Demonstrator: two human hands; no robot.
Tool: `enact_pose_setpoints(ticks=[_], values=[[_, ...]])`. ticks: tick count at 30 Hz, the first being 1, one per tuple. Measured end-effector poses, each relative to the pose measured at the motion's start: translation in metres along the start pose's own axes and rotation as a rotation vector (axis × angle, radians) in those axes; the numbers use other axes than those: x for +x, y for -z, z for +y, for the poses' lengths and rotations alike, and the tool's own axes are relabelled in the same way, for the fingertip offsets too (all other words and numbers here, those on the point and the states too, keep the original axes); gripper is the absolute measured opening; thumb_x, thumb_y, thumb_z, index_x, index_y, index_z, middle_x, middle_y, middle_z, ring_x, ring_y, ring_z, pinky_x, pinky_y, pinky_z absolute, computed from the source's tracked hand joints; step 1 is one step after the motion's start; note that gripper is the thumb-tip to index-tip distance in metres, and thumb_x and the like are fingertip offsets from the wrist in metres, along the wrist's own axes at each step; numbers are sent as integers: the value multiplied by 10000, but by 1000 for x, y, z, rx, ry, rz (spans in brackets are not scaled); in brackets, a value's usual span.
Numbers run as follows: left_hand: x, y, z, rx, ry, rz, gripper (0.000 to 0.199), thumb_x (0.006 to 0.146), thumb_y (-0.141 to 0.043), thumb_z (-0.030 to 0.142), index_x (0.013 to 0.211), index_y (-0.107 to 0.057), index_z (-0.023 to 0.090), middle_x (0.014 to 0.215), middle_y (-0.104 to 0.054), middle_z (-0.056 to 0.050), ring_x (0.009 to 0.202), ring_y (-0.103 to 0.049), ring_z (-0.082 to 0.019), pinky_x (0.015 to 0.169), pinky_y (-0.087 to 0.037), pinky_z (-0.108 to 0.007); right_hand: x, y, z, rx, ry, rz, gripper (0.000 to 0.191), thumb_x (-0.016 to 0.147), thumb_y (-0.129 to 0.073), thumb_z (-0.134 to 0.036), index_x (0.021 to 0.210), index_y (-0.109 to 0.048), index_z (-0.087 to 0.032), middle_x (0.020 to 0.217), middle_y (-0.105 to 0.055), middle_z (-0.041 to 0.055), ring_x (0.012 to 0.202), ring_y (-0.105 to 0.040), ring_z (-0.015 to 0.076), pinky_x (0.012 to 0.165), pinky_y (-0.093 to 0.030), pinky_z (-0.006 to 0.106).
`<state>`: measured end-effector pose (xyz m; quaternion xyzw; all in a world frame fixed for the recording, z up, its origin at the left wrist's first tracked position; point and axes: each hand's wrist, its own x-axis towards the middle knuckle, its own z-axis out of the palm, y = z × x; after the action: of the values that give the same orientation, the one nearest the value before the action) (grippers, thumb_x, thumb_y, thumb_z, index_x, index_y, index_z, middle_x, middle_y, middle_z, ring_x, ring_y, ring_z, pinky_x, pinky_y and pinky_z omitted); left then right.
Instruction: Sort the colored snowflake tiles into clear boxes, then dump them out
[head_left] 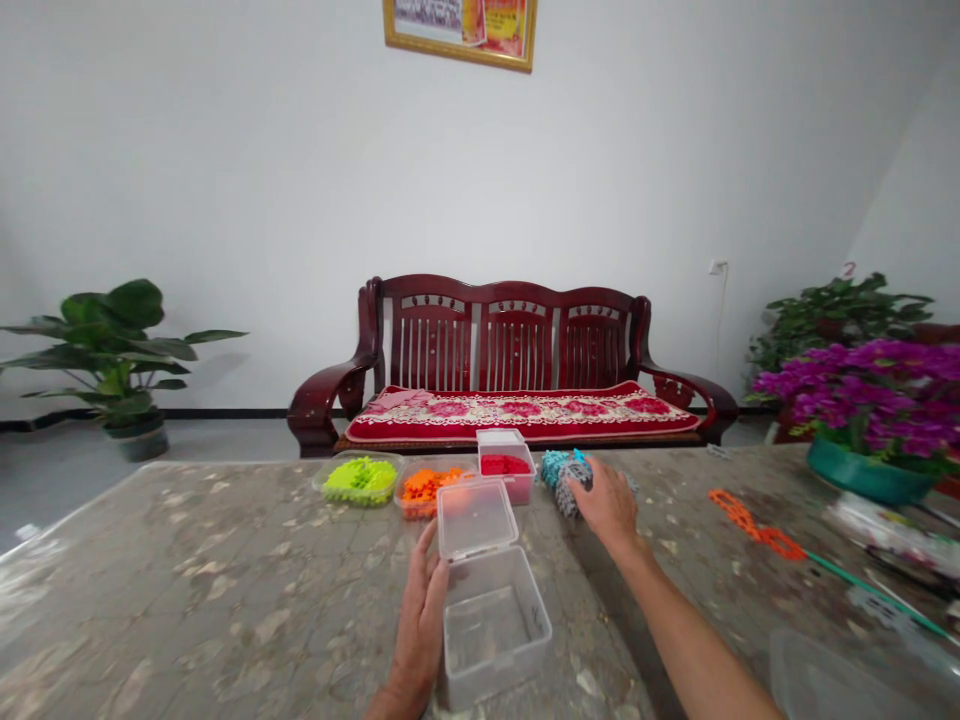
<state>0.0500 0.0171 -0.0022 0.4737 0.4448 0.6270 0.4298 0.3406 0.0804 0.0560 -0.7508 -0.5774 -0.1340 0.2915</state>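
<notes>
My left hand [421, 605] rests against the left side of a clear plastic box [496, 640], its fingers stretched toward the hinge and not wrapped round the box. The box's lid [477, 518] stands open, and nothing shows inside. Farther out, my right hand [611, 505] curls its fingers over a heap of small grey plastic pieces [568, 492] on the table. Teal pieces [553, 466] lie against the heap's far left side. My right palm and some fingertips are hidden from view.
Behind the box stand tubs of yellow-green pieces [361, 480], orange pieces [427, 488] and red pieces [504, 465]. To the right lie a joined orange strip [757, 525], a green stick [862, 582] and a clear lid-like piece [832, 680]. A purple flower pot [870, 470] stands beyond.
</notes>
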Motion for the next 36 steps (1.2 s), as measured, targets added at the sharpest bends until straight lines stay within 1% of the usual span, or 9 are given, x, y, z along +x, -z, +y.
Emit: enact_pose_setpoints(ticks=[5, 10, 14, 18, 25, 27, 29, 32, 36], values=[[0, -2, 2, -64, 30, -37, 670, 875, -577, 537, 1428, -463, 177, 1387, -585, -147, 1180, -611, -324, 956, -513, -412, 1, 3, 2, 58, -18, 21, 464, 832, -636, -402, 1255, -641, -213, 1070, -726, 123, 965, -635, 290, 842, -468, 396], [1, -3, 3, -93, 29, -60, 656, 896, -560, 516, 1441, -431, 175, 1340, -618, -150, 1130, -641, -304, 915, -531, -398, -20, 17, -12, 499, -30, 21, 448, 800, -630, -420, 1196, -653, -212, 1151, -710, 103, 1030, -643, 266, 905, -487, 404], [-1, -3, 3, -74, 11, -54, 640, 904, -555, 495, 1439, -417, 172, 1258, -664, -134, 1111, -650, -289, 944, -509, -400, -59, 42, -38, 711, 142, -194, 471, 772, -669, -377, 1218, -636, -228, 1153, -707, 85, 1019, -650, 253, 853, -507, 374], [-4, -4, 8, -69, 13, -76, 617, 923, -529, 485, 1438, -399, 172, 1236, -671, -126, 1071, -666, -270, 922, -513, -384, -91, 65, -66, 618, 368, -396, 482, 694, -722, -239, 1172, -666, -265, 1087, -702, 56, 1004, -626, 245, 905, -488, 383], [-4, -4, 10, -70, 4, -70, 633, 905, -542, 499, 1423, -410, 159, 1194, -688, -128, 1052, -674, -277, 915, -521, -393, -102, 58, -82, 640, 509, -425, 500, 684, -722, -212, 1177, -688, -291, 1130, -710, 44, 1076, -610, 248, 966, -471, 408], [-4, -4, 11, -58, 20, -71, 639, 912, -532, 496, 1435, -397, 155, 1236, -670, -143, 1075, -666, -283, 906, -526, -392, -98, 41, -69, 742, 379, -338, 420, 733, -680, -237, 1151, -695, -273, 1152, -711, 58, 1094, -615, 245, 977, -470, 408], [-5, -4, 12, -52, 32, -69, 642, 913, -528, 498, 1441, -398, 155, 1260, -660, -147, 1098, -657, -287, 920, -522, -395, -91, 18, -46, 804, 111, -201, 343, 785, -613, -305, 1111, -691, -231, 1136, -714, 90, 1048, -640, 252, 918, -501, 403], [-4, -4, 13, -49, 24, -55, 631, 900, -547, 501, 1421, -439, 162, 1289, -648, -143, 1150, -633, -296, 978, -496, -408, -79, -21, -6, 798, -228, -23, 473, 746, -572, -378, 1164, -615, -161, 1178, -689, 153, 1052, -648, 283, 886, -522, 416], [-2, -4, 12, -50, 25, -59, 623, 897, -550, 514, 1414, -459, 178, 1365, -602, -140, 1197, -608, -303, 985, -493, -402, -66, -57, 28, 649, -339, 43, 726, 662, -635, -411, 1308, -493, -112, 1282, -620, 208, 1182, -592, 337, 1010, -455, 466]])
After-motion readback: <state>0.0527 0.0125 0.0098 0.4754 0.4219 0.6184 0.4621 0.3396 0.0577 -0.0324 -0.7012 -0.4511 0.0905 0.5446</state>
